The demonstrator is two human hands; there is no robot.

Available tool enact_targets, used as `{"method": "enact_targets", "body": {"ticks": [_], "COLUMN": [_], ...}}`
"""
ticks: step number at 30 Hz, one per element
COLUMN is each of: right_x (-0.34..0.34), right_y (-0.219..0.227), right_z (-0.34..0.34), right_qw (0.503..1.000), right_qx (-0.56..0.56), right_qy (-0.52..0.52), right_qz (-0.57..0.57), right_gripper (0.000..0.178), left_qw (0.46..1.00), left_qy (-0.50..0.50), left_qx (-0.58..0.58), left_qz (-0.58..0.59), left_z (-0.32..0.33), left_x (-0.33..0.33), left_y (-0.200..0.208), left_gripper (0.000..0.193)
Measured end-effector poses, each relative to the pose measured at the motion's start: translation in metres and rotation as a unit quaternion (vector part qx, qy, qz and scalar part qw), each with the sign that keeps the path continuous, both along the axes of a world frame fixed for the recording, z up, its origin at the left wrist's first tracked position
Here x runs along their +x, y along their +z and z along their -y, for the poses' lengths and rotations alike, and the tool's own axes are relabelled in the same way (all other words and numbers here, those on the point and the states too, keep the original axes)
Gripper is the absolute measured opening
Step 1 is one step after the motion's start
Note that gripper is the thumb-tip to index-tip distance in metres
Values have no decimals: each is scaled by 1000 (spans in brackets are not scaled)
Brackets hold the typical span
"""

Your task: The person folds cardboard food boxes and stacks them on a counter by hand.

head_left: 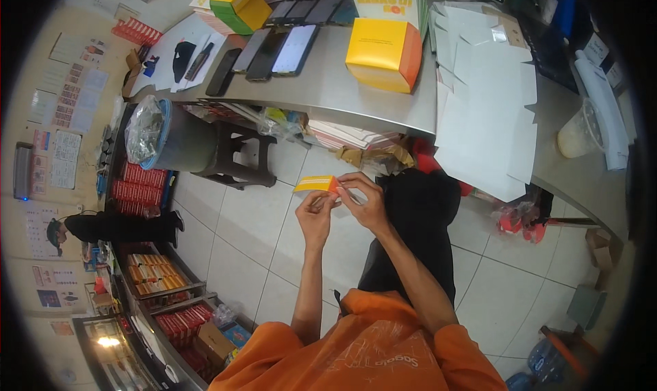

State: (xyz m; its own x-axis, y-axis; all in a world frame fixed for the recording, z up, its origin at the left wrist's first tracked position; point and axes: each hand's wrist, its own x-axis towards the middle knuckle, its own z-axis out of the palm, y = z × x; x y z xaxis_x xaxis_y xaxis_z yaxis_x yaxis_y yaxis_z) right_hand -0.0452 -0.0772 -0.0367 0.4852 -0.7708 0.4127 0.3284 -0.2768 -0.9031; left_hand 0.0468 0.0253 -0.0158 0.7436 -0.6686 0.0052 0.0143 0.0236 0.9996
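Over my lap I hold a small yellow-and-orange folded carton with both hands. My left hand pinches its lower edge from below. On the orange end, the fingers of my right hand are closed at the edge. The carton is small here, so its folds cannot be made out. On the metal counter ahead stands a yellow box with an orange side. To its right, a stack of flat white carton blanks reaches over the counter's edge.
Several phones lie on the counter near another yellow box. A lined bin and a dark plastic stool stand at the left. A plastic cup sits at the right. Another person stands by the shelves at far left.
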Motion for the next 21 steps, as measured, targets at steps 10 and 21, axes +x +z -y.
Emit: {"method": "enact_targets", "body": {"ticks": [10, 21], "right_x": [-3, 1], "right_y": [1, 1], "right_z": [5, 3], "right_qw": [994, 993], "right_qx": [-56, 31], "right_qy": [98, 112], "right_qz": [-9, 33], "right_gripper": [16, 14], "left_qw": [998, 977], "left_qy": [6, -30], "left_qx": [43, 146], "left_qz": [43, 153], "left_z": [-16, -15], "left_x": [12, 15], "left_y": [3, 37], "left_gripper": [14, 20]}}
